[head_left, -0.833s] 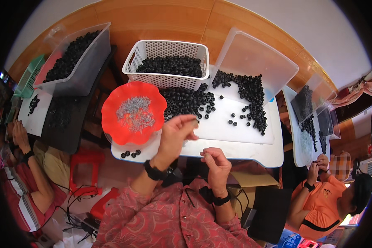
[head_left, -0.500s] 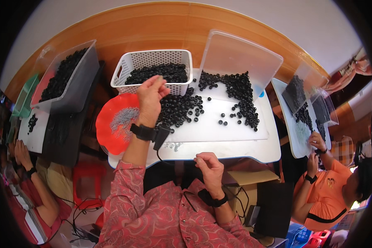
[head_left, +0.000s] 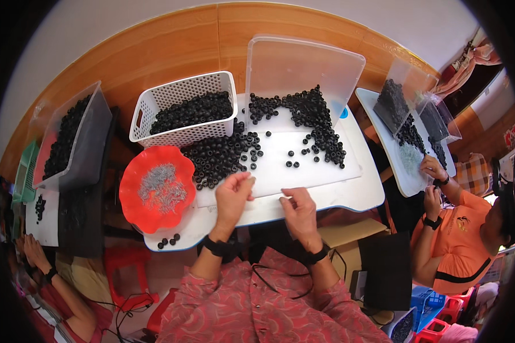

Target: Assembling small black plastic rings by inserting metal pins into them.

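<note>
My left hand (head_left: 233, 198) is low over the near part of the white table (head_left: 360, 197), beside a heap of black ring-shaped beads (head_left: 214, 157). Its thumb and fingertips are pinched; anything between them is too small to make out. A short gap away, my right hand (head_left: 301, 212) is over the table's near edge, its fingers also drawn together in a pinch, contents hidden. Left of my hands sits a red scalloped dish (head_left: 130, 197) with many small silvery pieces (head_left: 163, 188). Behind the heap, a white perforated basket (head_left: 180, 134) holds more black beads.
A clear plastic bin (head_left: 306, 60) lies on its side, beads spilling out. Several beads (head_left: 169, 241) lie at the table's near left corner. A cardboard box (head_left: 349, 231) stands below right. People work at both sides, one in an orange shirt (head_left: 455, 243).
My left hand has come down from in front of the basket to the near table edge. The right hand is raised slightly toward it. The whole view has shifted.
</note>
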`<state>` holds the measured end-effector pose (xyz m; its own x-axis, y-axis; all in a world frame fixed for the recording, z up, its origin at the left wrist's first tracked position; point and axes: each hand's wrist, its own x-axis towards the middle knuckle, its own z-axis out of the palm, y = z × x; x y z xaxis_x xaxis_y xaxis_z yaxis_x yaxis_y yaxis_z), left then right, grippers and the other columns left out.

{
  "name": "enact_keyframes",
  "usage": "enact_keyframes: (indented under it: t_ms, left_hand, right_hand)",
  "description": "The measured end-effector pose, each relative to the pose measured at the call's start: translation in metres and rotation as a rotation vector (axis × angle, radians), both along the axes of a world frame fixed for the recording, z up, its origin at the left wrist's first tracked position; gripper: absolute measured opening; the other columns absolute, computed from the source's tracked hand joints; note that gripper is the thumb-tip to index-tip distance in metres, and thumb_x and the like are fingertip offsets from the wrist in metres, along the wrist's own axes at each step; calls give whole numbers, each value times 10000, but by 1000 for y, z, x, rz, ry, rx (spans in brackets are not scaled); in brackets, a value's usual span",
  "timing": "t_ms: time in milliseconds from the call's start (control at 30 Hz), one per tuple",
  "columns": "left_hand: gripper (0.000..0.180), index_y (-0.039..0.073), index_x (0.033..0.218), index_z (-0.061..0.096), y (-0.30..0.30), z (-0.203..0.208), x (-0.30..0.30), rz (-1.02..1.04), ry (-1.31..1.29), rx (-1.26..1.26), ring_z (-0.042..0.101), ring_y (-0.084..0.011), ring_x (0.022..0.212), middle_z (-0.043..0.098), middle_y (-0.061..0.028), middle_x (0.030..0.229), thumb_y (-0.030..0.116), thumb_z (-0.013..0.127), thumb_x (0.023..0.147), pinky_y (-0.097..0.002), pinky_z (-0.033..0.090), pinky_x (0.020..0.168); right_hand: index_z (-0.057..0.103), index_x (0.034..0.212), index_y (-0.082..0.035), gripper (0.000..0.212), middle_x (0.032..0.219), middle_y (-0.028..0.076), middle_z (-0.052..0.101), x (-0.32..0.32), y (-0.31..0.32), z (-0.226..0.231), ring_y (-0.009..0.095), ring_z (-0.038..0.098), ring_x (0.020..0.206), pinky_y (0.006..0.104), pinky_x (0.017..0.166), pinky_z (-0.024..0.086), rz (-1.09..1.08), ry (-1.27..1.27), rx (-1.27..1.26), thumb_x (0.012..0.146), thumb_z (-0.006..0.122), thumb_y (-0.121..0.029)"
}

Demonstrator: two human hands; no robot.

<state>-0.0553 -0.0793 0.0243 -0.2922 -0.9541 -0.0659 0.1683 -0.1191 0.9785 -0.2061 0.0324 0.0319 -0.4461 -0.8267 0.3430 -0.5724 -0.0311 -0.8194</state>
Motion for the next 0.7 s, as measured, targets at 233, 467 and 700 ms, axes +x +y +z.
enact_keyframes:
  t_ms: [233,467,700]
  left_hand:
    - [231,-12,1047,706,23,-27,-10,14,-297,-380,671,-146,669,708,-112,840,119,757,863,-276,538,604]
    - [169,-1,1020,685,27,-28,-9,19,-381,-660,668,-256,694,670,-132,846,64,719,867,-348,527,619]
    - [149,-14,991,685,29,-28,-9,110,-418,-841,657,-262,700,674,-140,842,9,717,848,-341,517,612]
  right_hand:
    - [587,1228,-8,437,1141,193,554,-50,-43,8,355,612,973,447,787,529,-115,480,176,832,730,-124]
    - [592,1199,27,453,1146,206,538,-69,-85,8,392,603,1022,469,820,534,-103,445,373,827,749,-179]
    - [639,1052,37,285,1096,254,546,-82,-103,0,418,632,947,470,796,538,-64,487,423,839,713,-138]
